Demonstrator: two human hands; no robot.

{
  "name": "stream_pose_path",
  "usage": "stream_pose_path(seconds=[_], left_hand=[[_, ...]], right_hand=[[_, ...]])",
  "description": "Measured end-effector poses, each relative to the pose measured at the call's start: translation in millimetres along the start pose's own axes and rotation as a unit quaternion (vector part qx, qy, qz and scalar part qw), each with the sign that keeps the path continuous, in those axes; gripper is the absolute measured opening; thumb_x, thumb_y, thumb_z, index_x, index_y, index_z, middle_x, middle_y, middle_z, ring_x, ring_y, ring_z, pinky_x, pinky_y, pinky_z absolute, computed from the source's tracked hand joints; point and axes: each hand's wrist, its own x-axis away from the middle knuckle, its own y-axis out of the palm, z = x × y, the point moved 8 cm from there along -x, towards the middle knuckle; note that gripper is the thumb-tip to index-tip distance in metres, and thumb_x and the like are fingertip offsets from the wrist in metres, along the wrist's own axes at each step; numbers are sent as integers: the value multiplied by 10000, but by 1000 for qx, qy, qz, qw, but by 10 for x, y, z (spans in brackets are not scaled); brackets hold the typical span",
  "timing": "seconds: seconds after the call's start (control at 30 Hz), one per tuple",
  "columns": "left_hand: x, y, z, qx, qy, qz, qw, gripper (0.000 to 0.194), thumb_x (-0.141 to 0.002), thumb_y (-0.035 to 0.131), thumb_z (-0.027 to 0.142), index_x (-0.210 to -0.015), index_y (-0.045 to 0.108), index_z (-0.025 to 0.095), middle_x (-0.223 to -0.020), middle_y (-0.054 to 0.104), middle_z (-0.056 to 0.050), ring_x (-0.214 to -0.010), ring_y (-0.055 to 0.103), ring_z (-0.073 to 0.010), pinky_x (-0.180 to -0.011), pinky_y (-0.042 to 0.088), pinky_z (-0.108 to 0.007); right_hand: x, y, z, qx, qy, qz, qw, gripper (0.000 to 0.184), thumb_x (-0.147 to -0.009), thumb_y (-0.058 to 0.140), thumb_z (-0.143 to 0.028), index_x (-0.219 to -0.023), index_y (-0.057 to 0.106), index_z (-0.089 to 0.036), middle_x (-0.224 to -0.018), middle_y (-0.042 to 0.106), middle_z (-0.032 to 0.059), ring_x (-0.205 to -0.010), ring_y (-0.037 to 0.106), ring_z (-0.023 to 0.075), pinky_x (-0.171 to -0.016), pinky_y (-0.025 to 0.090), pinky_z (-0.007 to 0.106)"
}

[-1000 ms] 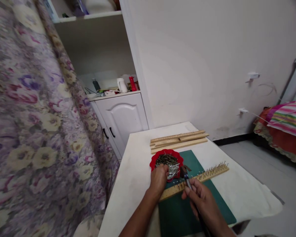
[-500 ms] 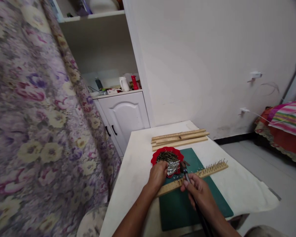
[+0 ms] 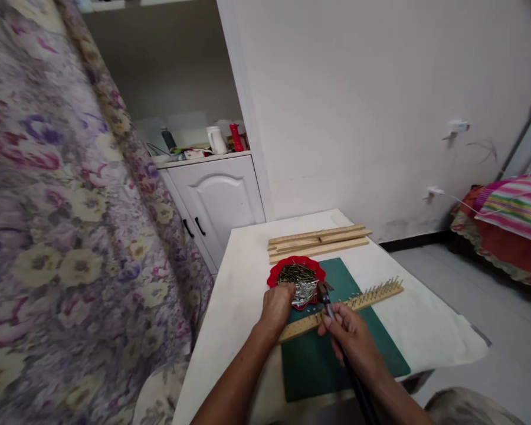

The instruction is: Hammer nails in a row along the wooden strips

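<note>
My left hand [image 3: 277, 307] reaches into a red scalloped dish [image 3: 296, 277] heaped with small metal nails; its fingers curl down among them, and what they grip is hidden. My right hand [image 3: 351, 340] is closed round the dark handle of a small hammer [image 3: 326, 302], whose head sits just right of the dish. A wooden strip [image 3: 341, 308] lies diagonally on a green cutting mat [image 3: 336, 345]; a row of nails stands upright along its right half.
Several bare wooden strips [image 3: 318, 241] lie stacked at the far side of the white table [image 3: 243, 283]. A flowered curtain [image 3: 62, 206] hangs on the left, and a white cabinet [image 3: 215, 203] stands behind. Striped bedding [image 3: 508, 218] lies at the right.
The view has shifted a little down and left. My left hand stays at the dish of nails, and my right hand keeps hold of the hammer beside it.
</note>
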Motion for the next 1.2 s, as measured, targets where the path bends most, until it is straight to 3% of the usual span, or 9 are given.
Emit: stream_pose_path(seconds=[0.37, 0.6, 0.83, 0.93, 1.0, 1.03, 1.2], left_hand=[[254, -87, -72, 24, 0, 58, 998, 200, -905, 372, 215, -892, 571, 223, -910, 632, -23, -838, 579, -149, -714, 386, -222], [427, -265, -31, 140, 22, 131, 981, 195, -886, 385, 198, -882, 579, 218, -938, 603, -33, -877, 563, -154, -757, 417, -232], [814, -261, 285, 282, 77, 91, 952, 225, -889, 394, 270, -804, 591, 206, -815, 604, -36, -762, 565, -148, -703, 425, -238], [855, -249, 304, 341, 69, 90, 933, 199, -858, 450, 295, -781, 608, 202, -802, 617, -34, -760, 571, -149, -705, 430, -240], [833, -176, 245, 436, 19, 85, 896, 160, -812, 519, 323, -771, 606, 196, -754, 630, -22, -720, 580, -147, -676, 441, -238], [819, -109, 219, 498, -12, 80, 863, 152, -783, 556, 334, -776, 603, 190, -719, 633, -14, -690, 582, -144, -656, 445, -237], [805, 290, 325, 760, -108, 57, 638, 219, -644, 690, 297, -779, 588, 158, -637, 639, 2, -587, 569, -107, -587, 438, -216]], right_hand=[[-23, 16, 102, 9, 0, 1, 1000, 276, -784, 577, -449, -767, 481, -191, -656, 640, -35, -247, 350, 20, -243, 250, 146], [-42, 16, 101, 19, -4, 24, 1000, 289, -753, 609, -455, -772, 482, -197, -624, 628, -46, -234, 351, 26, -240, 238, 150], [-51, -17, 90, 6, -13, 40, 999, 290, -735, 647, -438, -767, 494, -195, -572, 586, -72, -246, 339, 24, -253, 237, 147], [-34, -32, 98, -6, -9, 37, 999, 303, -717, 668, -432, -790, 491, -197, -576, 593, -76, -233, 336, 20, -242, 241, 142], [-17, -35, 98, -16, -5, 33, 999, 322, -705, 679, -439, -811, 492, -198, -579, 600, -75, -226, 334, 21, -232, 241, 143], [-7, -35, 97, -21, -3, 31, 999, 332, -700, 683, -443, -820, 495, -197, -580, 602, -72, -226, 337, 22, -229, 246, 143], [31, -6, 93, -42, 1, 27, 999, 380, -686, 684, -487, -842, 507, -189, -528, 571, -85, -226, 336, 23, -236, 270, 143]])
